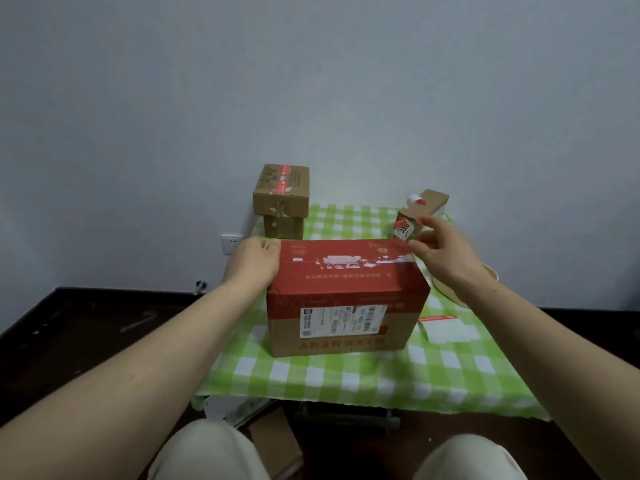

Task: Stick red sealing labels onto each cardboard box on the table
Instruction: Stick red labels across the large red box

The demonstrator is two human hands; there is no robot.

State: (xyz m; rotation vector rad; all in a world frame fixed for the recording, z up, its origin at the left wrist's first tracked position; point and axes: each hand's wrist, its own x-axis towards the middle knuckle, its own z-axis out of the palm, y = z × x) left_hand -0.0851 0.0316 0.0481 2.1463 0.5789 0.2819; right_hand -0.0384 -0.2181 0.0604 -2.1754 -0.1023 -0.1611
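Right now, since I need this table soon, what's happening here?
A seated person is working on the big red-topped box mid-table: left hand rests on its left top edge, right hand at its right top corner, blurred. The top box of the stack behind and the small box already carry red labels.

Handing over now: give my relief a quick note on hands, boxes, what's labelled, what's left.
Left hand rests flat on the left top edge of the big box.
Right hand at its far right corner, blurred; grip unclear.
Top stacked box back left bears red labels; small box back right shows red too.
Label sheet lies right of the big box.
Left, apparently: the big box.
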